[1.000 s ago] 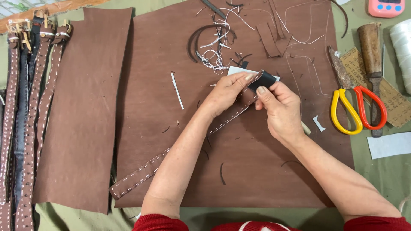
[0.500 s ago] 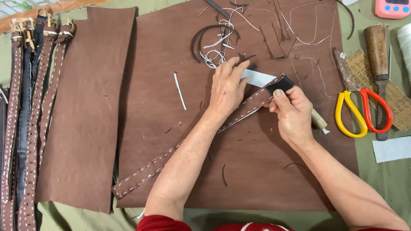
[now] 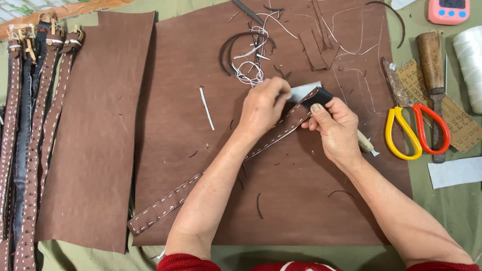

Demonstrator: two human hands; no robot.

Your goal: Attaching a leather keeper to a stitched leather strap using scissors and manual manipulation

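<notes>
Leather made up nearly everything I saw from the head camera, and the piece in hand was a long brown strap (image 3: 281, 131) with white stitching along both edges. It ran slantwise across the big brown sheet (image 3: 301, 200), its lower end lying flat near the sheet's bottom left corner and its upper end raised between the two hands. The left hand (image 3: 262, 107) lay over the strap close to that upper end, fingers curled down and pinching it against a pale slip of paper (image 3: 304, 91) that showed just behind. The right hand (image 3: 337, 126) was clenched around the strap's tip, where a black band (image 3: 317, 97) wrapped it, thumb pressed on top. A light wooden handle (image 3: 365, 143) stuck out from under that hand; I could not tell whether the hand gripped it.

Above the hands sat a tangle of white thread (image 3: 249, 74) and dark leather trimmings. To the right, just off the sheet, lay scissors (image 3: 416, 131) with one yellow loop and one red, beside a wooden-handled tool (image 3: 433, 60) and a spool of white cord (image 3: 469, 65). A pink timer (image 3: 451, 10) sat at the top right corner. On the left lay a second, narrower brown sheet (image 3: 95, 140), and beyond it a row of finished stitched belts (image 3: 35, 150) side by side.
</notes>
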